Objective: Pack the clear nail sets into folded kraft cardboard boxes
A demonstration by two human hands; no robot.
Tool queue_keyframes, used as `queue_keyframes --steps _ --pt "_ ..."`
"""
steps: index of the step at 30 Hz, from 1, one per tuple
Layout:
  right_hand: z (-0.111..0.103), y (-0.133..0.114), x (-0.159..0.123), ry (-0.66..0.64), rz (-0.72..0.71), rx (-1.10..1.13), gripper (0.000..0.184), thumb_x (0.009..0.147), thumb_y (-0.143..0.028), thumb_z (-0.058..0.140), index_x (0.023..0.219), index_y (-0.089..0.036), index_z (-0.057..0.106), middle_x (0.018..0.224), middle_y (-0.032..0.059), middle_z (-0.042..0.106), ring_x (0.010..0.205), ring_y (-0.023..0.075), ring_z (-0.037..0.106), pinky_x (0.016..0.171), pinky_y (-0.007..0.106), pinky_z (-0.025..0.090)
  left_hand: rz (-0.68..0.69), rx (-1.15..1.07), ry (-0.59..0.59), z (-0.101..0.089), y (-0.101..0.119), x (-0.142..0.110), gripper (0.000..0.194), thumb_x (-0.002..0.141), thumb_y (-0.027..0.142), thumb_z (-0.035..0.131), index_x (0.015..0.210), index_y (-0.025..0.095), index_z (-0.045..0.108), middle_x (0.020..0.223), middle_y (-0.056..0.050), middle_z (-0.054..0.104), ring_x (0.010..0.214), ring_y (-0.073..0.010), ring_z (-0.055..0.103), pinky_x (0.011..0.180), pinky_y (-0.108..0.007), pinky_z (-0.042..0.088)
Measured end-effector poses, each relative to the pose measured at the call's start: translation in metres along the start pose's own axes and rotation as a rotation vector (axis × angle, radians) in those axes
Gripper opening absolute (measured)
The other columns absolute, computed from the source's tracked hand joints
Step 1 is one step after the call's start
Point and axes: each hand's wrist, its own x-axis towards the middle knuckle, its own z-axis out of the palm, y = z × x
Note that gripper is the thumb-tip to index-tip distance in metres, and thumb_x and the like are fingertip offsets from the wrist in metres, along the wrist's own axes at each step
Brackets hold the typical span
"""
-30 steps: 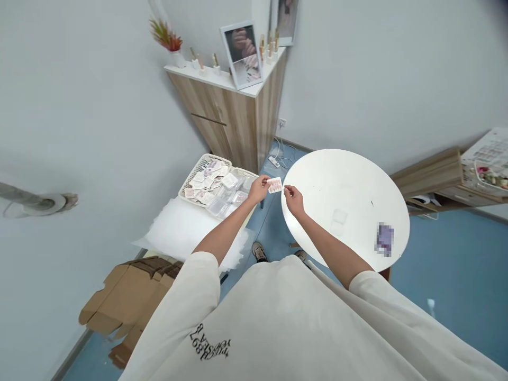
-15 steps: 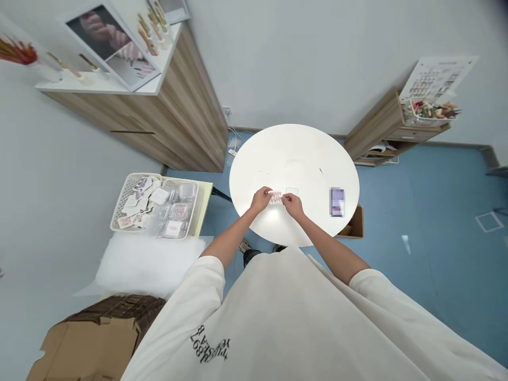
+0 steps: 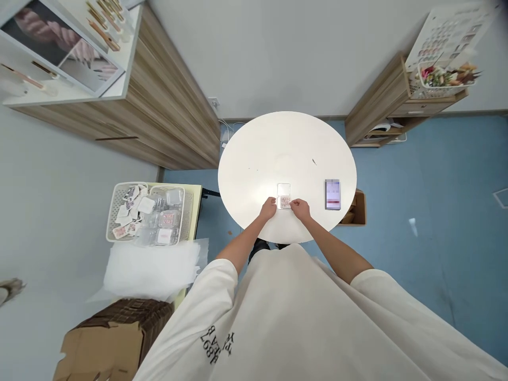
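My left hand [image 3: 269, 208] and my right hand [image 3: 300, 209] both pinch a small card of pink press-on nails [image 3: 285, 202], holding it low over the near part of the round white table [image 3: 254, 153]. Just beyond the card a small clear plastic case [image 3: 283, 189] lies open on the tabletop. Both hands have their fingers closed on the card's edges.
A phone [image 3: 332, 194] lies on the table to the right. A white basket [image 3: 113, 206] of nail cards and clear cases stands at the left, with white foam sheets [image 3: 151, 267] and a cardboard box [image 3: 107, 338] nearer. A wooden cabinet [image 3: 166, 116] and a shelf unit [image 3: 381, 114] flank the table.
Both hands carried the nail card from beside the basket over to the table and lowered it next to the clear case. My view swung right and down.
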Motion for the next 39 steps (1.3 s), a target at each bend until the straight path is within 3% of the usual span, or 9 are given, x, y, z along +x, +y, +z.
queue_keyframes --steps 9,24,34,39 --pt "0.018 0.007 0.011 0.064 0.078 -0.04 0.015 0.069 -0.031 0.062 0.078 -0.024 0.071 0.084 0.0029 0.074 0.083 0.0223 0.067 0.08 0.035 0.052 -0.012 -0.028 -0.104 0.0 -0.007 0.006 0.049 0.084 0.025 0.067 0.131 0.02 0.055 0.147 -0.016 0.055 0.13 -0.0266 0.057 0.103 -0.036 0.045" --pt "0.014 0.006 0.009 0.054 0.05 -0.071 0.023 0.069 -0.022 0.059 0.086 -0.023 0.074 0.09 0.004 0.075 0.088 0.0222 0.067 0.086 0.038 0.053 -0.037 -0.009 -0.125 -0.005 0.002 0.003 0.046 0.083 0.028 0.068 0.127 0.021 0.057 0.143 -0.015 0.058 0.125 -0.0276 0.059 0.099 -0.037 0.047" --pt "0.002 -0.01 0.044 0.054 0.002 0.151 0.043 0.07 -0.02 0.059 0.112 -0.02 0.072 0.122 0.0083 0.071 0.112 0.0236 0.066 0.102 0.042 0.05 -0.036 -0.028 -0.033 -0.012 0.022 0.04 0.043 0.082 0.022 0.066 0.124 0.021 0.059 0.142 -0.013 0.058 0.126 -0.0247 0.058 0.102 -0.035 0.046" --pt "0.007 -0.014 0.055 0.002 0.031 0.259 0.057 0.071 -0.02 0.06 0.128 -0.018 0.064 0.136 0.0124 0.064 0.123 0.0246 0.061 0.103 0.041 0.051 -0.011 -0.095 0.009 -0.006 0.027 0.057 0.041 0.082 0.016 0.062 0.123 0.021 0.06 0.143 -0.011 0.058 0.132 -0.0225 0.055 0.105 -0.034 0.045"
